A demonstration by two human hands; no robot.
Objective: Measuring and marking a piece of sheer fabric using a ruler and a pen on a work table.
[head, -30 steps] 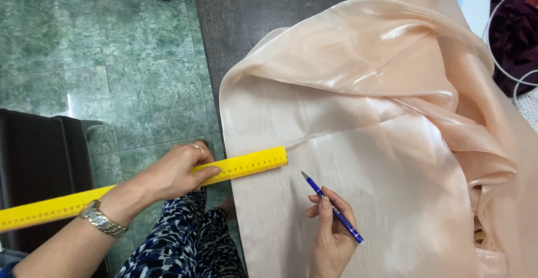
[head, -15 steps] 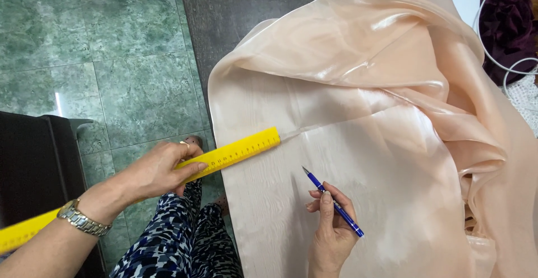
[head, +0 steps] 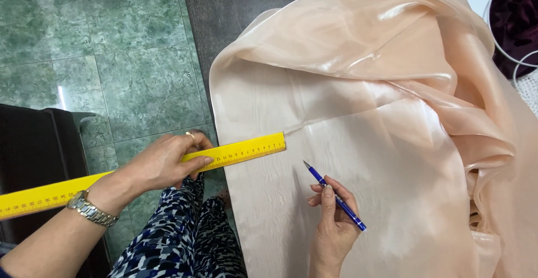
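floor (head: 129,76): green marbled tiles, pale grout lines, soft glare patch at its left | bench (head: 235,9): dark grey, woody grain, right of the floor | chair (head: 33,160): black, standing on the floor at lower left | cable (head: 504,48): white, far side of the bench, top right

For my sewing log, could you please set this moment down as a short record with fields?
Left hand: holds a long yellow ruler, its end on the cloth's edge
Right hand: holds a blue pen, tip pointing up-left, close over the cloth
Cloth: shiny peach fabric, smooth near the hands, bunched at the right
Surface: dark table
Floor: green tiles
Wrist: metal watch on the left
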